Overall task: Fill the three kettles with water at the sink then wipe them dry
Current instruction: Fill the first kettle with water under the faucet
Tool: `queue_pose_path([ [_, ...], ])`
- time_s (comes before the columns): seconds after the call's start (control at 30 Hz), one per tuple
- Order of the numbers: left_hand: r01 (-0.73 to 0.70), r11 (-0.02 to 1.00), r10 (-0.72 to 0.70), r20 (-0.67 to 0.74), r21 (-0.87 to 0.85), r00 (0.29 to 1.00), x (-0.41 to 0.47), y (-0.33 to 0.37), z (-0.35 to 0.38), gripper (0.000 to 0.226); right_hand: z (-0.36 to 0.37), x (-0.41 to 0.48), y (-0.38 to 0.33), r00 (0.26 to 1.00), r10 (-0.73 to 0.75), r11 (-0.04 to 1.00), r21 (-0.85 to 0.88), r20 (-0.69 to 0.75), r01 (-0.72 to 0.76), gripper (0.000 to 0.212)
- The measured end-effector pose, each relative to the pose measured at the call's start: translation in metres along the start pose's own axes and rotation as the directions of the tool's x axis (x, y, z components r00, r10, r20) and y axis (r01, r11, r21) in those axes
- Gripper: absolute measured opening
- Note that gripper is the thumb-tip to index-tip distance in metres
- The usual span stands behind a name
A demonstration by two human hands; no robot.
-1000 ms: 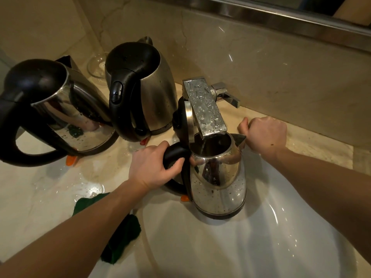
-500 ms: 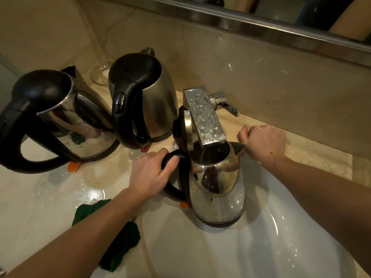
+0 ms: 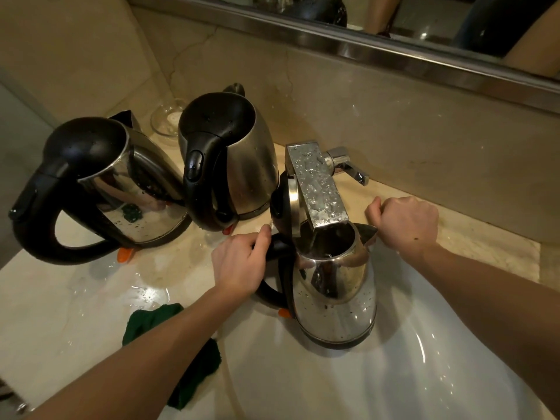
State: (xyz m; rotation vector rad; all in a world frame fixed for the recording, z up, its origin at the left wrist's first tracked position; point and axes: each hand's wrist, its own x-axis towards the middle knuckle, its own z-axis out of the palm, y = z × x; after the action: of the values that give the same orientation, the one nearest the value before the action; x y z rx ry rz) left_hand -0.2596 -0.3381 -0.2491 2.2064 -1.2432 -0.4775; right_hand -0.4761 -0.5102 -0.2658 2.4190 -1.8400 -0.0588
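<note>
Three steel kettles with black handles are in view. One kettle (image 3: 336,292) stands in the white sink (image 3: 424,374) with its lid flipped up and its mouth right under the wet square faucet (image 3: 315,186). My left hand (image 3: 242,265) grips its black handle. My right hand (image 3: 406,225) is a closed fist on the sink's rim, just right of the kettle's spout; nothing shows in it. The other two kettles, one at the left (image 3: 121,192) and one in the middle (image 3: 242,165), stand on the counter with lids down. No water stream is visible.
A dark green cloth (image 3: 181,344) lies on the wet counter by the sink's left edge, partly under my left forearm. The faucet's lever (image 3: 348,168) points right, behind the spout. A glass dish (image 3: 166,122) sits in the back corner. A mirror runs above the backsplash.
My head has tilted up a little, so everything sits lower in view. The kettle stays under the faucet. My left forefinger has lifted slightly off the handle; my right fist has not moved.
</note>
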Motion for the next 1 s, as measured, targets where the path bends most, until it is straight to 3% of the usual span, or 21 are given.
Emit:
queue_pose_path([
  [0.3,-0.024,0.999,0.025,-0.027,0.026,0.999,0.003,-0.004,0.004,0.052,0.000,0.001,0.000,1.000,-0.007,1.000,-0.010,-0.004,0.007,0.051],
  [0.53,-0.090,0.995,0.087,0.052,0.053,0.995,0.010,-0.012,0.002,0.055,-0.005,0.002,-0.001,0.997,-0.067,0.996,-0.057,0.023,0.069,0.053],
  [0.7,-0.124,0.992,0.124,0.009,0.025,0.992,0.008,-0.015,0.003,0.049,-0.006,0.003,-0.001,0.994,-0.105,0.991,-0.087,0.019,0.106,0.051],
  [1.0,-0.154,0.987,0.155,-0.002,0.042,0.988,0.010,-0.017,0.005,0.051,0.002,0.003,0.002,0.998,-0.063,0.997,-0.039,-0.016,0.062,0.055],
])
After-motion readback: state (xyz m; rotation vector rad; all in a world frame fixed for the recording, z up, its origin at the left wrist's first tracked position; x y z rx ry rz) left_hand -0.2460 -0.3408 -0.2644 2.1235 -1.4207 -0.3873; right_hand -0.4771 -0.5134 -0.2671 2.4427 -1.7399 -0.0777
